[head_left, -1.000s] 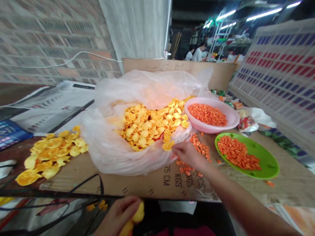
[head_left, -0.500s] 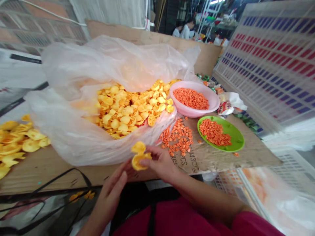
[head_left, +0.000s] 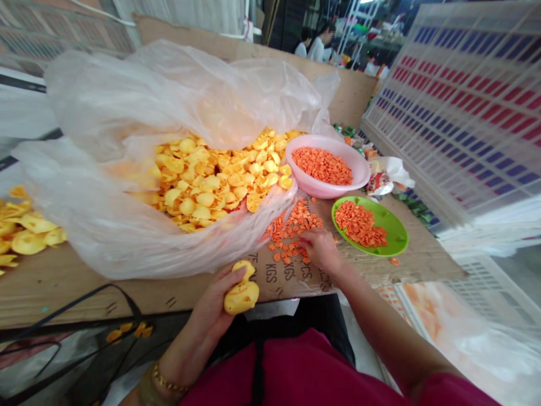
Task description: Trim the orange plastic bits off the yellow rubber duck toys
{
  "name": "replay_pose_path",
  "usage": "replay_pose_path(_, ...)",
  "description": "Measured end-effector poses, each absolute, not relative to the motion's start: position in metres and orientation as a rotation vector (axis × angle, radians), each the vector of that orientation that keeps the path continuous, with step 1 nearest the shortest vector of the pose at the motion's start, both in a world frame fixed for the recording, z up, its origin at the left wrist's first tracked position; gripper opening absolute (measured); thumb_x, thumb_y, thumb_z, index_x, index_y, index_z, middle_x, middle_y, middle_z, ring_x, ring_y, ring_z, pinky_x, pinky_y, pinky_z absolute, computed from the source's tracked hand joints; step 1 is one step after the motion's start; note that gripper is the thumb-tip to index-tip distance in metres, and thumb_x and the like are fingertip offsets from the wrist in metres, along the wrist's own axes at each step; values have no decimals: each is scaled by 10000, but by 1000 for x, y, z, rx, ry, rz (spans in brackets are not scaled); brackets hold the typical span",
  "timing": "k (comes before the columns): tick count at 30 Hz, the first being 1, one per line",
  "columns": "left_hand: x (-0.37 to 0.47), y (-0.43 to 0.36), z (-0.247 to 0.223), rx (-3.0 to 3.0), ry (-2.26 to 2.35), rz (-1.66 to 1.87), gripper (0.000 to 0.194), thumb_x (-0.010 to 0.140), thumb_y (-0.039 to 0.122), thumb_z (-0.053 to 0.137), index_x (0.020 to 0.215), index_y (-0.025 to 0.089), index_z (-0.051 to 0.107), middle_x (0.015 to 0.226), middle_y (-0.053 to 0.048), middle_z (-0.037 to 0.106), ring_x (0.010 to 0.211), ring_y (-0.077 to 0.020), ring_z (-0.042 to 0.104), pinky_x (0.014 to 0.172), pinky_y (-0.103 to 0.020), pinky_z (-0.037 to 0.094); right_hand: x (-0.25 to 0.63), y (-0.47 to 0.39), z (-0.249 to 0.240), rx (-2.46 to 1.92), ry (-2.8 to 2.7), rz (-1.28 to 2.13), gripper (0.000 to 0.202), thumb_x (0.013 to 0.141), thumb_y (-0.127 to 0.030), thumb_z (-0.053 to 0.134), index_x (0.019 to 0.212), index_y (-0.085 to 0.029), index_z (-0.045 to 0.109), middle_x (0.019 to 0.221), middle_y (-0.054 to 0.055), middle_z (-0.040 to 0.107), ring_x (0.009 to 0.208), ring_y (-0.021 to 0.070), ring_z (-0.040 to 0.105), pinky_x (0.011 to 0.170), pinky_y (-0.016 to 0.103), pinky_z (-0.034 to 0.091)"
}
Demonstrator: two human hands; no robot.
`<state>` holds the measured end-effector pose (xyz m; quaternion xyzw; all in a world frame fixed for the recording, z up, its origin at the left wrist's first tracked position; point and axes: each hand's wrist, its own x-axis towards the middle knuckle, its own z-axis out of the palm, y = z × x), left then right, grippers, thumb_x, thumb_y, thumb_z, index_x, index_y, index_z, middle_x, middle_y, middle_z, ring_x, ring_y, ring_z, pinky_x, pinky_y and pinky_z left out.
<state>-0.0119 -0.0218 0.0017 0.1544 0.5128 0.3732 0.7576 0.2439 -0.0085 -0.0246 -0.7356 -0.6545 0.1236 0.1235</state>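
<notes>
We view from one head-worn camera, facing forward and down over the cardboard (head_left: pixel 359 276) at close range; our torso (head_left: pixel 291 372) enters at bottom centre.

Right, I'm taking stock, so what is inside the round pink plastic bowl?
Small orange pieces lie heaped in the pink bowl. They cover its bottom, so whatever is beneath the top layer cannot be seen.

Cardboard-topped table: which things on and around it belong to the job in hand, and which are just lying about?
Probably in the job:
- yellow plastic piece, in the left hand
- loose orange pieces, at the right hand
- bag of yellow shells
- pink bowl, green plate

Apparently lying about:
- crumpled wrapper
- black strap
</notes>
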Motion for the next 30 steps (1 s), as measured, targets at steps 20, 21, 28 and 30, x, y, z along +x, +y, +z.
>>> replay_pose_path(20, -4, -7, 2, 250, 1045, 751, 180, 718, 196, 639, 887, 150, 599, 797, -87, 700, 691, -260, 706, 569, -370, 584, 209, 29, -20, -2242, -2058, 423, 109, 792, -274, 697, 791, -169, 726, 914, 115, 727, 878, 244, 650, 813, 351, 462)
replay_pose_path(21, -5, -6, 2, 238, 1026, 758, 168, 726, 208, 630, 880, 145, 607, 798, -95, 703, 694, -263, 704, 572, -374, 582, 209, 26, -22, -2228, -2052, 407, 100, 810, -261, 673, 805, -173, 720, 937, 107, 723, 887, 230, 644, 818, 340, 457)
replay_pose_path(28, -3, -6, -2, 252, 947, 787, 201, 749, 234, 652, 931, 150, 663, 781, -108, 715, 687, -241, 688, 576, -337, 558, 217, -8, -17, -1695, -1374, 854, 113, 771, -263, 661, 712, -168, 654, 643, 15, 647, 589, 150, 597, 572, 256, 470)
replay_pose_path(30, 0, -6, -3, 229, 911, 788, 196, 764, 262, 642, 924, 153, 674, 744, -102, 708, 646, -221, 673, 554, -311, 543, 207, -22, -10, -1518, -1297, 1041, 131, 776, -306, 664, 791, -180, 696, 670, 13, 669, 586, 150, 614, 560, 258, 492)
